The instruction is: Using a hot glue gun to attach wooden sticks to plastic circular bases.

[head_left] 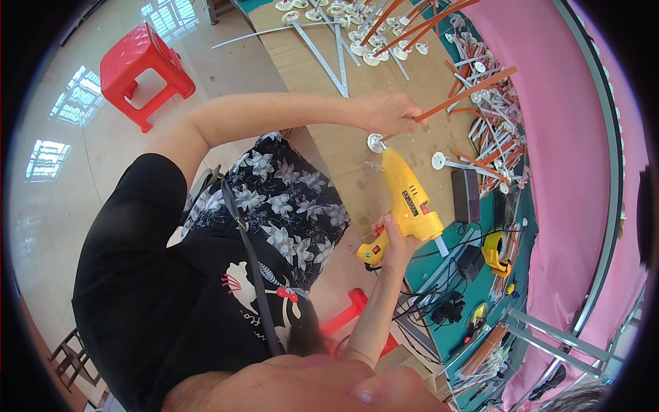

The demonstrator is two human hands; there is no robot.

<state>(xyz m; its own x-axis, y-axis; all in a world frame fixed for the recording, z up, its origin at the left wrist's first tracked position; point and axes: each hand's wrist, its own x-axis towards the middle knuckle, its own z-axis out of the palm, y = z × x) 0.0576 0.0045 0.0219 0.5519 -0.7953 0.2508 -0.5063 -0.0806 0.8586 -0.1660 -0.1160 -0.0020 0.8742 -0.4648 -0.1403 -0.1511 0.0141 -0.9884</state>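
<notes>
My left hand (390, 113) is closed round a long, thin orange strip (467, 94), which slants up to the right. The strip's lower end meets a round white disc (375, 143) just below my fingers. My right hand (398, 240) grips a yellow hot glue gun (406, 189) by its handle. Its nozzle points up at the disc and the strip's end; whether it touches them I cannot tell. A pale glue stick (441, 246) pokes out of the gun's back. Brown cardboard (343, 113) lies under both hands.
Several white discs with strips (371, 34) lie at the far end of the cardboard. A heap of orange and white strips (491, 130) fills the right side. Near the gun are a dark box (465, 196), cables and a yellow tape dispenser (495, 254). A red stool (145, 72) stands left.
</notes>
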